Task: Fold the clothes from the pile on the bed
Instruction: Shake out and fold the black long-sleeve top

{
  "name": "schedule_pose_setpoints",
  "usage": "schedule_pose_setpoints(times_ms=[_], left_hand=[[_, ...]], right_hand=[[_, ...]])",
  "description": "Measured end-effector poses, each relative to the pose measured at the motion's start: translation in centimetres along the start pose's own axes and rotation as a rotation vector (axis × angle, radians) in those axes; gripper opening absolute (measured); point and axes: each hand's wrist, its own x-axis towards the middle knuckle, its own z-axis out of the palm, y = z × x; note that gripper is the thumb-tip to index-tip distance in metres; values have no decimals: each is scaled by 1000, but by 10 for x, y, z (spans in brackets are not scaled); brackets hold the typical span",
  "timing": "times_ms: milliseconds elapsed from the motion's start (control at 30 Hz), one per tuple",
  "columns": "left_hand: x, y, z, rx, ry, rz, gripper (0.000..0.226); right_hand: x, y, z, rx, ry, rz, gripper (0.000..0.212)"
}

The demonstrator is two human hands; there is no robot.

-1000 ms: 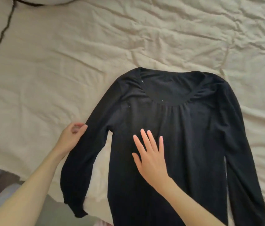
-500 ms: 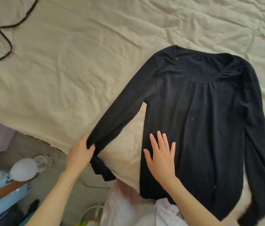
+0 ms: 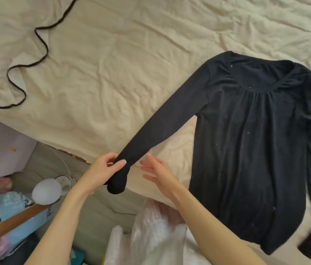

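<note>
Your black top (image 3: 256, 150) lies flat, unfolded, at the frame's right; left hand (image 3: 104, 172) pinches its sleeve cuff (image 3: 119, 181), right hand (image 3: 159, 174) open, empty

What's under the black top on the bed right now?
The black top lies on the wrinkled cream bedsheet, which shows all around it. Whatever sits directly beneath the top's body is covered.
</note>
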Motion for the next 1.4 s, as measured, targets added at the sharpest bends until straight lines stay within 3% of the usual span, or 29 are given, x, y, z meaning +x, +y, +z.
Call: schedule_pose_setpoints(times_ms=[133, 267, 400, 500, 667, 733, 833, 933, 1067, 1167, 1267, 1400], left_hand=[[1, -5, -4, -50, 46, -12, 11], [-5, -15, -9, -1, 2, 9, 19], [-9, -24, -13, -108, -10, -31, 23], [-9, -30, -13, -165, -8, -77, 22], [-9, -41, -6, -248, -331, -172, 44], [-7, -42, 1, -341, -461, -188, 42], [-9, -43, 10, -290, -547, -146, 29], [-15, -46, 13, -317, -484, -93, 31], [-26, -51, 12, -358, -417, -28, 43], [-34, -55, 10, -260, -364, 8, 30], [-42, -63, 6, -177, -151, 27, 11], [-54, -72, -2, -165, 69, 23, 19]], right_hand=[[0, 6, 23, 137, -111, 76, 30], [-1, 13, 37, 237, -80, 103, 18], [-5, 15, 43, 372, -99, 172, 27], [-13, 19, 47, 291, -135, 155, 23], [-34, 23, 45, 103, -133, -13, 29], [-42, 20, 37, 61, -105, -62, 24], [-50, 14, 22, 5, -68, -107, 21], [-54, 9, 8, -38, -19, -98, 32], [-60, 7, 6, 32, -26, -84, 30], [-64, 7, 8, 92, -32, -65, 30], [-67, 10, 11, 85, 13, -44, 29], [-66, 24, 15, 60, 123, 35, 26]])
